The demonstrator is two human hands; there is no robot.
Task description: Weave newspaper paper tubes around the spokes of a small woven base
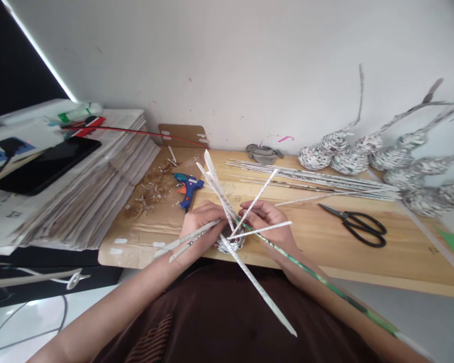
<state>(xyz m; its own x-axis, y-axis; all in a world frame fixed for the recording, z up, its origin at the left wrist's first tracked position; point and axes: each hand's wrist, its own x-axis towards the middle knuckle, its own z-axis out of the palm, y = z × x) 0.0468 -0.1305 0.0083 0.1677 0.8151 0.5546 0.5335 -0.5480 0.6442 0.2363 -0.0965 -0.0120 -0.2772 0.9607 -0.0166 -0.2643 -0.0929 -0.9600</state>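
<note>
A small round piece woven from rolled newspaper (232, 246) sits at the table's front edge, close to my body. Several white paper tubes (251, 280) fan out from its top in different directions. My left hand (203, 219) is closed around the left side of the piece and the bases of some tubes. With thumb and fingers pinched, my right hand (267, 219) grips a long green paper tube (306, 269) near the weave. This tube runs down to the right over my forearm. My fingertips hide part of the woven rim.
Black-handled scissors (363, 229) lie to the right, below a bundle of paper tubes (306, 177). Woven gourd shapes (350, 159) line the wall. A blue glue gun (191, 189) rests on cardboard (136, 254). Stacked newspapers (117, 176) at left carry a phone (47, 164).
</note>
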